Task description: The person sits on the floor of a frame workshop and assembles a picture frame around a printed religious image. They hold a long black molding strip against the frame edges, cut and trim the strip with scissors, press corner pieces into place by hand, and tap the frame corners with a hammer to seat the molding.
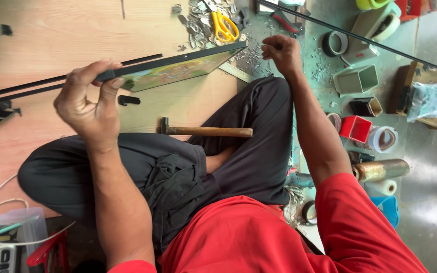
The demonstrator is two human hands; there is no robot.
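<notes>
Seated cross-legged on the wooden board (51, 30). Left hand (89, 103), centre-left of frame, pinching the near end of a dark-framed picture (175, 71), tilted on edge across the upper middle, probably to steady it. Right hand (281, 53), upper centre, fingers curled loosely at the frame's far corner, holding nothing visible. Hammer (206, 131) lying flat mid-frame, within reach; yellow scissors (224, 25) at top among metal scraps.

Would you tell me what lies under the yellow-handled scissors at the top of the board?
The yellow-handled scissors rest on a heap of small grey metal scraps at the edge of the wooden board. Whatever lies beneath that heap is covered.
</notes>
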